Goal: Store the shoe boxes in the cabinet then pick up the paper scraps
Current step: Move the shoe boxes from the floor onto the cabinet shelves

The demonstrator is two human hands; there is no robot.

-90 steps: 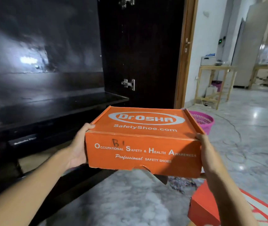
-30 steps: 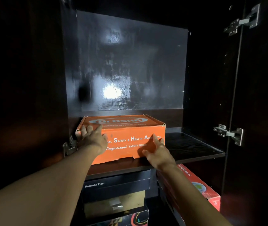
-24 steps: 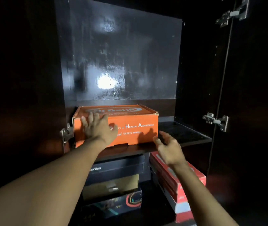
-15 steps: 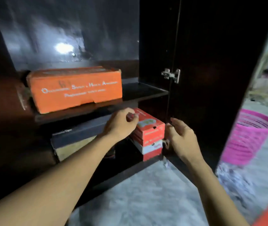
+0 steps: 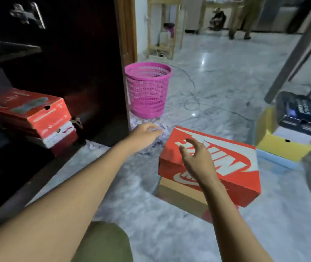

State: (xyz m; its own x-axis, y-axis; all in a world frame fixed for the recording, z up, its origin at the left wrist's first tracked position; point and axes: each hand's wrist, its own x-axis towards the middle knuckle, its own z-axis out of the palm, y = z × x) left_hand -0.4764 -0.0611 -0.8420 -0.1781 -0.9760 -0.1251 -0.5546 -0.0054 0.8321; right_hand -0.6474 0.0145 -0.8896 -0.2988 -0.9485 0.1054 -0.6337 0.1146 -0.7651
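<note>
A red and white shoe box (image 5: 226,165) lies on top of a brown box (image 5: 179,195) on the marble floor. My right hand (image 5: 196,157) hovers over its near left corner, fingers spread, holding nothing. My left hand (image 5: 147,132) reaches out beyond the box's left side with relaxed fingers, above a heap of paper scraps (image 5: 156,142) at the foot of the pink basket. Stacked red shoe boxes (image 5: 37,118) lie inside the dark cabinet (image 5: 75,63) at the left.
A pink mesh basket (image 5: 148,89) stands by the cabinet door's edge. A yellow box (image 5: 281,146) with a dark box (image 5: 298,114) on it sits at the right. A cable runs across the floor. A person (image 5: 245,16) stands far back by wooden tables.
The orange box was set on the cabinet shelf and both hands let it go. My view swung right and down to the floor, and both hands now reach toward the red and white box.
</note>
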